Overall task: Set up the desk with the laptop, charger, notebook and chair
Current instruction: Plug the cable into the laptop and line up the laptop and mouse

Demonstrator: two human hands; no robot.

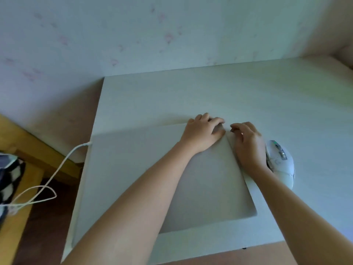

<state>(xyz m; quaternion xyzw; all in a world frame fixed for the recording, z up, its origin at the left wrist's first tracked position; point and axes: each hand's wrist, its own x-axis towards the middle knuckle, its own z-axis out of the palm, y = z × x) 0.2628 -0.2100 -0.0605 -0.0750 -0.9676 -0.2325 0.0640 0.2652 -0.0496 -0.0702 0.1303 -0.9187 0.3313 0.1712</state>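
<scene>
A closed silver laptop lies flat on the white desk, its left side reaching the desk's left edge. A white charger cable runs from that left side down off the desk in loops. My left hand rests on the laptop's far right corner, fingers curled over the far edge. My right hand lies just beside that corner on the desk, fingers bent, touching the laptop's right edge. No notebook or chair is in view.
A white computer mouse sits on the desk right behind my right wrist. A wallpapered wall backs the desk. Left of the desk stand yellow wooden furniture and a black-and-white checkered fabric.
</scene>
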